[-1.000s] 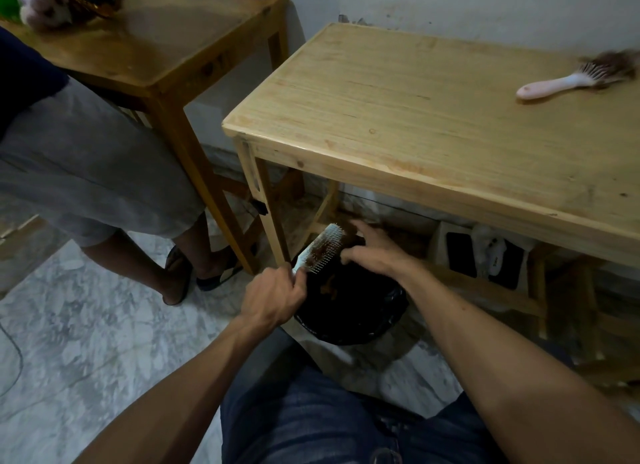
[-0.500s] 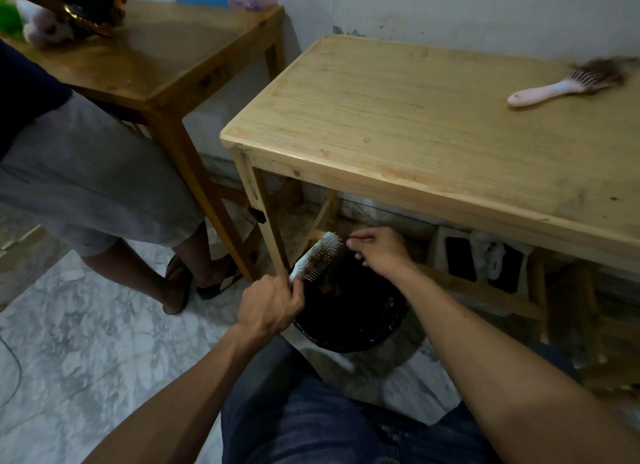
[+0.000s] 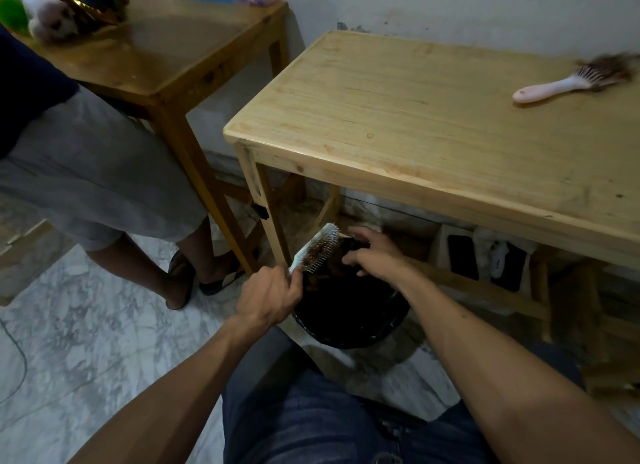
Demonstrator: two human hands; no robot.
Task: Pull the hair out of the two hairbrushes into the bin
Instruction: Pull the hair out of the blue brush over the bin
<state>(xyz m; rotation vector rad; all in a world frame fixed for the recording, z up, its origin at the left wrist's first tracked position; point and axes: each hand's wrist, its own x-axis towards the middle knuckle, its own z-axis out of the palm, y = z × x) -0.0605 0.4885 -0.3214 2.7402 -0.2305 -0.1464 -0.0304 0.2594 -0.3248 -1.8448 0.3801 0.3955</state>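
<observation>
My left hand (image 3: 268,295) grips the handle of a pale hairbrush (image 3: 317,247), held tilted over the black bin (image 3: 349,325) on the floor. Brown hair still clings among its bristles. Just right of the brush head, my right hand (image 3: 372,252) hovers above the bin, fingers curled around a dark clump of hair. A second brush, pink (image 3: 568,84) and tangled with brown hair, lies on the far right of the light wooden table (image 3: 433,127).
A person in grey shorts (image 3: 90,172) and sandals stands at the left beside a darker wooden table (image 3: 156,58). Boxes and bags (image 3: 485,255) sit under the light table. The table leg (image 3: 270,221) rises just behind the brush. Marble floor spreads left.
My right hand has gone from the brush bristles out over the bin with a dark clump of hair. The brush now shows less hair than before.
</observation>
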